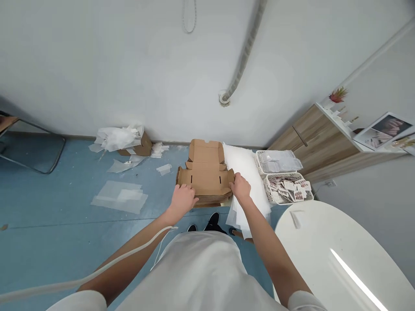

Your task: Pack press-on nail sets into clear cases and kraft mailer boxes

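Bordering stacked cardboard, white sheets, two baskets

No text, number, brand or sign can be read, the cartons included. The small cards in the basket bear printed images, and any wording on them is too small to make out. The photo board on the cabinet shows pictures; any caption there is likewise too small to tell.
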A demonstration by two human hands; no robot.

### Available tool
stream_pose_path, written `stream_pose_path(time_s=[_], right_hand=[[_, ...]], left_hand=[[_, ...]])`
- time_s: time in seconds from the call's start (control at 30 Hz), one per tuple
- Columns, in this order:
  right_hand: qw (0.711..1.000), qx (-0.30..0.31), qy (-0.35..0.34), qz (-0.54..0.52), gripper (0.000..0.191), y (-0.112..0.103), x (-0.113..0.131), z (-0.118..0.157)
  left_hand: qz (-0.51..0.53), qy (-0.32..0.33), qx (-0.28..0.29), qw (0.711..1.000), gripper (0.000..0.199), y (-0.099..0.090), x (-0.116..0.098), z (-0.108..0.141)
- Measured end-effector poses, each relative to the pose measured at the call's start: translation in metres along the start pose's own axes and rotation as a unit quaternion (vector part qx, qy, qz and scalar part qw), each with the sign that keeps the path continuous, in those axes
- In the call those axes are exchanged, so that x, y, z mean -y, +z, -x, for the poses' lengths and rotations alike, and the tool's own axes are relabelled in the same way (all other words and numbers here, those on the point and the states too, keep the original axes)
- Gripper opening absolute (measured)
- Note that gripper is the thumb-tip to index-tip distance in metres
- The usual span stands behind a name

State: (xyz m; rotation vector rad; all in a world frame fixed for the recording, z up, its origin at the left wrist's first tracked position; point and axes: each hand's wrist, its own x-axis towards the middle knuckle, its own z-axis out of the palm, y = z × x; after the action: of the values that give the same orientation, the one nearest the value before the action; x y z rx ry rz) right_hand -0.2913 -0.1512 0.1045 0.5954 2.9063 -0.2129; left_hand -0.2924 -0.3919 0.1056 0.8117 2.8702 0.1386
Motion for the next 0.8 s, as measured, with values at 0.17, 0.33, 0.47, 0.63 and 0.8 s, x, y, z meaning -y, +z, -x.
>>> stream_pose_path(time_s=[0.17,0.33,0.47,0.63,0.8], right_hand=[[0.999,0.024,-0.029,-0.003,0.021,-0.002,0.005,-0.009],[0.994,0.017,-0.107,-0.011,0.017,-0.009,0.007,-0.015],[0.985,0.052,-0.109,-0.119,0.015,-0.012,-0.003,-0.020],[0.951,0.102,-0.082,-0.279,0.022,-0.010,-0.017,-0.018],[0.957,-0.101,-0.162,-0.218,0.033,-0.020,-0.009,0.013]], left_hand=[[0.011,0.011,0.007,1.000,0.030,-0.004,-0.016,-0.011],[0.041,0.087,0.025,0.995,0.033,-0.002,-0.021,-0.028],[0.071,0.105,0.039,0.991,0.035,-0.002,-0.010,-0.036],[0.162,0.131,0.054,0.977,0.037,-0.002,0.003,-0.041],[0.129,0.100,0.029,0.986,0.034,0.003,-0.003,-0.043]])
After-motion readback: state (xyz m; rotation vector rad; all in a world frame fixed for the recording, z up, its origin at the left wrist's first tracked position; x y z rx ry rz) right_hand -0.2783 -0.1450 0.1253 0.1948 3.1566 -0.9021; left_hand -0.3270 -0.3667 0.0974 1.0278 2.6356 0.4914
